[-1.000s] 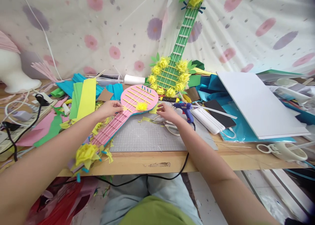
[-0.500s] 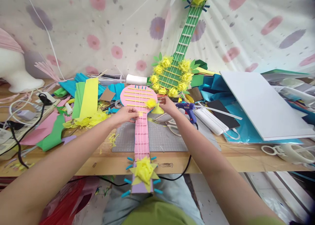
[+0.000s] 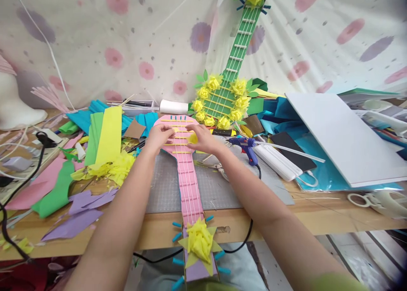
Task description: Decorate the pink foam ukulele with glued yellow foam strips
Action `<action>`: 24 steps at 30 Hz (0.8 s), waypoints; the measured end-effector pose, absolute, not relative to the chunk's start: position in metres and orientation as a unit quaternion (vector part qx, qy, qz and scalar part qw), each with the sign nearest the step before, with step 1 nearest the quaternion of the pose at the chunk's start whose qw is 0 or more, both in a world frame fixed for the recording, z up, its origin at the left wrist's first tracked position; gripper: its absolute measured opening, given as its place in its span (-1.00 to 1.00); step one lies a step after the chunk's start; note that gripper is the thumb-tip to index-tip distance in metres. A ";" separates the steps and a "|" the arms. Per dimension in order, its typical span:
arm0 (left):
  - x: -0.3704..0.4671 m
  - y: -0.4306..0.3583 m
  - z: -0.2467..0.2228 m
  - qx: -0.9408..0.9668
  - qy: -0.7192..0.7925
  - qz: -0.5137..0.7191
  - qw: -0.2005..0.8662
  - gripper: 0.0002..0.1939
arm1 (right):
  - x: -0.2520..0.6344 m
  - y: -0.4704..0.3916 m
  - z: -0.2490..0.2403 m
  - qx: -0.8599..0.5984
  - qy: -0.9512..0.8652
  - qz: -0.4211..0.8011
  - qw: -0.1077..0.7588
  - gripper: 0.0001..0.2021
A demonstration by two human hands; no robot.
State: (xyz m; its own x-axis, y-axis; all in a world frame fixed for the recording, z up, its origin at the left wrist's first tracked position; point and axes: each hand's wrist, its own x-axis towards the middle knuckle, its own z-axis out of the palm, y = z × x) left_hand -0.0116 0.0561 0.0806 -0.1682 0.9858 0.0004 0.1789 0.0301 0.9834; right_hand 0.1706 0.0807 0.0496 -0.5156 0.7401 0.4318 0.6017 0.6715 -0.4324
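Note:
A pink paper guitar (image 3: 190, 178) lies with its rounded body on the grey cutting mat (image 3: 162, 193) and its neck toward me. White strings, yellow strips and pink frets cross its front. A large yellow paper flower (image 3: 199, 241) decorates the purple head, with blue pegs around it. My left hand (image 3: 159, 138) is over the left of the body, fingertips pinched; what they hold, if anything, is too small to make out. On the body's right side, my right hand (image 3: 205, 139) has thumb and fingers around a smaller yellow paper flower (image 3: 192, 138).
A blue glue gun (image 3: 245, 147) and scissors (image 3: 216, 167) lie to the right, near a white power bank (image 3: 278, 161). A green paper guitar (image 3: 219, 98) leans at the back. Yellow scraps (image 3: 112, 168) and purple paper (image 3: 79, 223) lie left; a white board (image 3: 343, 138) stands right.
My right hand has moved left onto the small yellow flower. My left hand has moved up the guitar's body. The guitar's head has shifted right and lower in the view.

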 end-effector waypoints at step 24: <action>-0.007 0.092 0.056 0.572 0.614 0.434 0.327 -0.81 | 0.161 0.086 0.040 -0.417 -0.845 0.125 0.310 -0.63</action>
State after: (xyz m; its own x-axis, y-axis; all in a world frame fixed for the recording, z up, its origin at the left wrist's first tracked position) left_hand -0.0068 0.0920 0.0562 -0.1307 0.9869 0.0948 0.4189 -0.0317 0.9075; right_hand 0.1612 0.0860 0.0404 -0.4606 0.7822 0.4194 0.6273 0.6212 -0.4697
